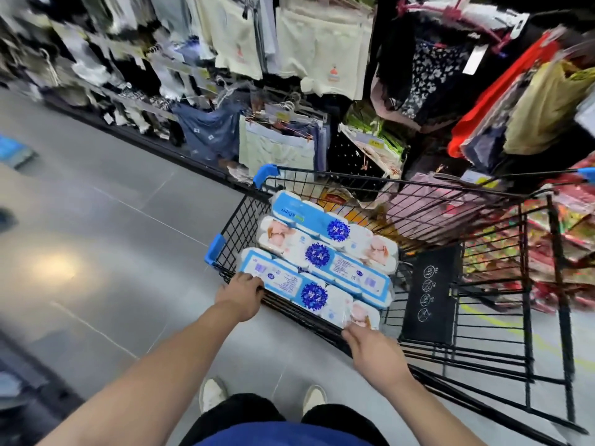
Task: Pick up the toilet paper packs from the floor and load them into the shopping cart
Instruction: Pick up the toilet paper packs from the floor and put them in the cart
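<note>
While both hands are on it, the nearest white-and-blue plastic-wrapped toilet paper pack [309, 294] lies lengthwise just inside the near rim of the black wire shopping cart [244, 220]. The left hand [240, 291] is at the pack's left end, its fingers curled over that end right at the cart's edge. The right hand [370, 346] is at the opposite end, fingers bent with their tips pressed into the wrapping. The thumb is hidden, so how deep that grip goes cannot be told. Both arms are bare and stretched forward.

Touching this pack on its far side is a second matching pack [325, 249], and behind that a third pack [309, 217] with a broad blue band, all three side by side in the cart's left part. To their right, a black flap with white pictograms [428, 294] hangs on the cart's inner wall. Blue plastic bumpers [215, 249] cap the cart's corners.

Below, white shoes [212, 394] and black trousers [244, 416] stand on the grey tiled floor [112, 236]. Beyond the cart hang racks of pale, dark and red clothing [289, 59], blurred.
</note>
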